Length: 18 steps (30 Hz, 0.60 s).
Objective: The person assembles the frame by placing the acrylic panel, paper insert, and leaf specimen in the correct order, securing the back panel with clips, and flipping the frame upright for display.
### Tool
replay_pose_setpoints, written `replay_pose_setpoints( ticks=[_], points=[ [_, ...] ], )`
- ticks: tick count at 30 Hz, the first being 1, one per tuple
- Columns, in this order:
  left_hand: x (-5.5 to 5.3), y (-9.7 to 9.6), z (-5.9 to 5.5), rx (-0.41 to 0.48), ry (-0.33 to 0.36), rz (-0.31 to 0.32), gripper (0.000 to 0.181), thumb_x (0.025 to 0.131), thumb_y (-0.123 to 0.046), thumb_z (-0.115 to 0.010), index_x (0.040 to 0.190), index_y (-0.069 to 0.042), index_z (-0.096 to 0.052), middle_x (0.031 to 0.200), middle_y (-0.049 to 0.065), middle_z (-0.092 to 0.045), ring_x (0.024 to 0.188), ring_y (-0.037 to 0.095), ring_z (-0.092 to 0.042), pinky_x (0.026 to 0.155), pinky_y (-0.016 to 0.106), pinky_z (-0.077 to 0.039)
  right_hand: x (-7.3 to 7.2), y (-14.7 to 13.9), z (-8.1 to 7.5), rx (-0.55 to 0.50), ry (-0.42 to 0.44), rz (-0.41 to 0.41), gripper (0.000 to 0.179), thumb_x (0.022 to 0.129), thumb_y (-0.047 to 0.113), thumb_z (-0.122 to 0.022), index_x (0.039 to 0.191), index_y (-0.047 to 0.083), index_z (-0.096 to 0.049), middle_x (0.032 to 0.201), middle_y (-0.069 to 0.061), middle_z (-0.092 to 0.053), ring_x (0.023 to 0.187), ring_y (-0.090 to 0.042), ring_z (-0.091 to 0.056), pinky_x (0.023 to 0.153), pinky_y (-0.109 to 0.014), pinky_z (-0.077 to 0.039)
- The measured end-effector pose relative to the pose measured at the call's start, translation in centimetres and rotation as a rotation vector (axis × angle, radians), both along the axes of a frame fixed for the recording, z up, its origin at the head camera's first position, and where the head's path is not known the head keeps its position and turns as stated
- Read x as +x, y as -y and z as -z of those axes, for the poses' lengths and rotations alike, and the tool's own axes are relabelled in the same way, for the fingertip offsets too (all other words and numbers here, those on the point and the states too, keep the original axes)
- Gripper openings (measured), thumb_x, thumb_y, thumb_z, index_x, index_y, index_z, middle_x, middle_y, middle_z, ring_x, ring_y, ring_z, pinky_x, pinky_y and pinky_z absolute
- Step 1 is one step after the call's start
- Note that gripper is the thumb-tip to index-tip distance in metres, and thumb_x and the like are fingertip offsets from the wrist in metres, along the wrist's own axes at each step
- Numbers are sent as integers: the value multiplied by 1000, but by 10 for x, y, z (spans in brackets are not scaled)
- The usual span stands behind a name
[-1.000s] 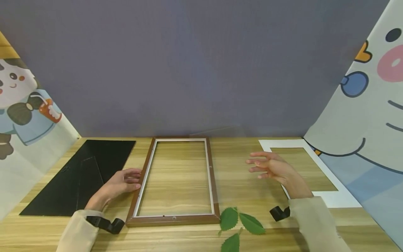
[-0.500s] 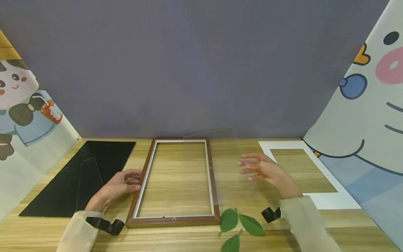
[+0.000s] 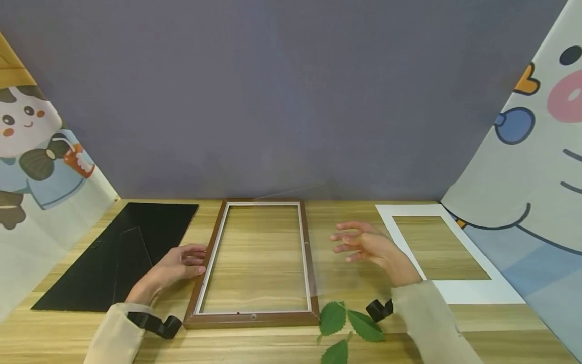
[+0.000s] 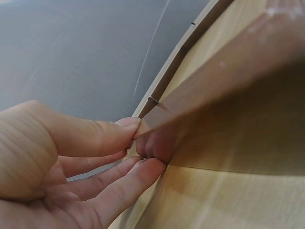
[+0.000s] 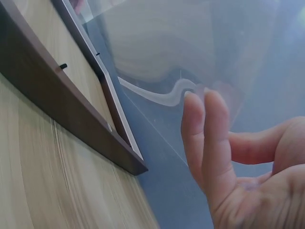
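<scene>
A brown picture frame (image 3: 313, 278) with a pale inner lip lies flat on the wooden table. My left hand (image 3: 175, 268) holds its left side, with thumb and bent fingertips against the rim; the left wrist view shows this contact close up. My right hand (image 3: 370, 247) is raised to the right of the frame. It pinches a clear sheet (image 5: 162, 52) between thumb and fingers, seen by its reflections in the right wrist view. In the head view the sheet's faint far edge (image 3: 295, 191) reaches over the frame's right part. Its exact outline is hard to see.
A black frame backing (image 3: 104, 258) with a stand lies on the left. A white mat board (image 3: 482, 291) with a rectangular opening lies on the right. Several green leaves (image 3: 334, 317) lie by the frame's near right corner. A grey wall (image 3: 282, 101) stands behind.
My right hand has moved left, bringing the clear sheet farther over the frame. My left hand has stayed at the frame's left side.
</scene>
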State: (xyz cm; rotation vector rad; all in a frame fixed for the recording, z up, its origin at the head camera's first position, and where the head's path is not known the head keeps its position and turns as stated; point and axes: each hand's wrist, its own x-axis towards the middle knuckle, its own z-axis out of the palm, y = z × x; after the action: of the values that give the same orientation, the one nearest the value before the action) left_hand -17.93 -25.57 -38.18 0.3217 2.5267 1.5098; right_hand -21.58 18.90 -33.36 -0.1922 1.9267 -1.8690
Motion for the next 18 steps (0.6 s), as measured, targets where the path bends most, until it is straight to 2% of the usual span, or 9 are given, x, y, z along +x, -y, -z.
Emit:
replay_pose_setpoints(
  ticks=[18],
  points=[
    [1,0,1,4,1,-1,59,84,0,-67,133,18,-39,129,37,-48,114,45,-54,80,25,-53,-3,27,9,-33,9,-35,45,95,0,-49,136,-8,-32,100,4,-68,82,-13,-68,60,-24,-57]
  ],
)
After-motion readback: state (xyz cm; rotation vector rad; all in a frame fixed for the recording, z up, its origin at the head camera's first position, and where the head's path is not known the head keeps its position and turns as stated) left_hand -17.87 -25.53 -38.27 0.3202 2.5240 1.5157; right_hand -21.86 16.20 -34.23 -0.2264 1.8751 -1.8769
